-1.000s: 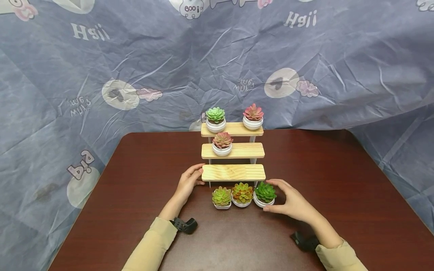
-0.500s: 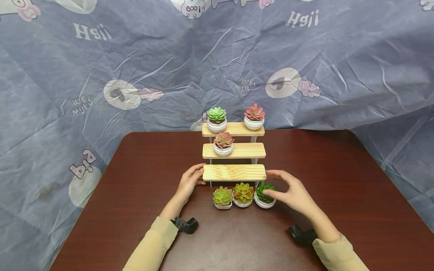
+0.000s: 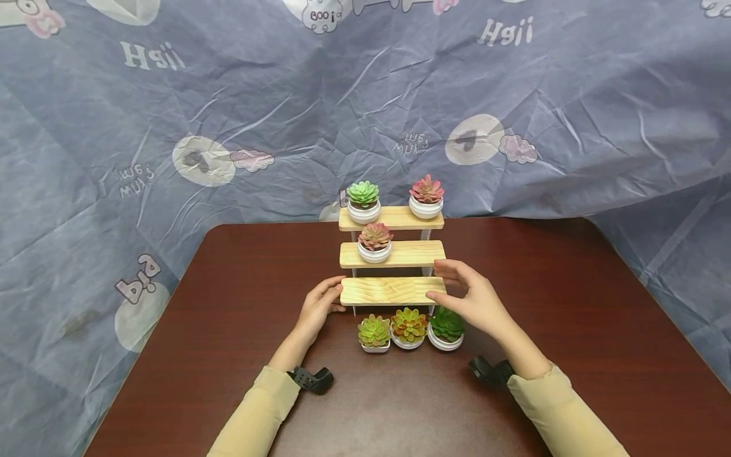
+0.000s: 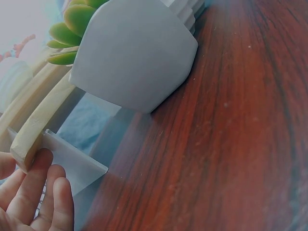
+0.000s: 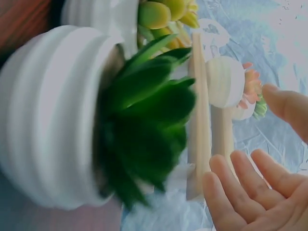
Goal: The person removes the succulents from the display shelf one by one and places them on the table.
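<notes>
A three-step wooden plant stand (image 3: 394,291) with clear legs stands on the table. My left hand (image 3: 313,312) holds the left end of its lowest step, thumb and fingers at the board's edge in the left wrist view. My right hand (image 3: 471,298) holds nothing; its fingers are spread over the right end of the lowest step. In front of the stand sit a yellow-green succulent (image 3: 374,331), an orange-green succulent (image 3: 408,327) and a dark green succulent (image 5: 149,115), all in white pots. The dark green one is just below my right hand.
On the top step stand a light green succulent (image 3: 363,202) at left and a pink succulent (image 3: 426,197) at right. A reddish succulent (image 3: 375,242) sits at the left of the middle step. Behind the brown table (image 3: 257,254) hangs a blue-grey printed cloth (image 3: 320,114).
My right hand has left the side of the dark green succulent and moved up and left to the right end of the lowest step. My left hand and the pots have stayed put.
</notes>
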{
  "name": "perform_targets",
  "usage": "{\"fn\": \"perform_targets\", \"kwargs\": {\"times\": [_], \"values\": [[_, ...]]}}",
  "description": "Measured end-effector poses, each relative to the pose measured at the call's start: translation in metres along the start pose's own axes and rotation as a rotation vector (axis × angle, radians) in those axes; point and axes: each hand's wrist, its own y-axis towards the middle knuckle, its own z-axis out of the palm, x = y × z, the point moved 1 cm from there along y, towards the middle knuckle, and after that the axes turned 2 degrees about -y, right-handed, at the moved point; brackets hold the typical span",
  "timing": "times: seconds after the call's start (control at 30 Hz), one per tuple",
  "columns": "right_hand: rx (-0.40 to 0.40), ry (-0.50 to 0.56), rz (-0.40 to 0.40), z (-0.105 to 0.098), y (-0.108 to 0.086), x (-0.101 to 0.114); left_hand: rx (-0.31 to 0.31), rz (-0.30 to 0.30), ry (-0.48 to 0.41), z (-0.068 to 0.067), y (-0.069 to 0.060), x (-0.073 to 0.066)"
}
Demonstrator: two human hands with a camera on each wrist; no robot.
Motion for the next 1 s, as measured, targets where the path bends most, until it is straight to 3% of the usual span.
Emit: {"fn": "perform_targets", "kwargs": {"times": [0.27, 0.53, 0.8, 1.0], "values": [[0.026, -0.009, 0.073, 0.004, 0.02, 0.015, 0.002, -0.005, -0.001, 0.0, -0.001, -0.001], [0.039, -0.014, 0.092, 0.011, 0.041, 0.022, -0.005, -0.015, -0.006, 0.0, -0.001, 0.0], [0.054, 0.026, 0.142, 0.022, 0.057, 0.028, -0.001, -0.01, -0.008, 0.0, -0.001, 0.0], [0.052, 0.07, 0.137, 0.033, 0.068, 0.031, 0.0, 0.0, -0.002, -0.001, 0.0, 0.001]]}}
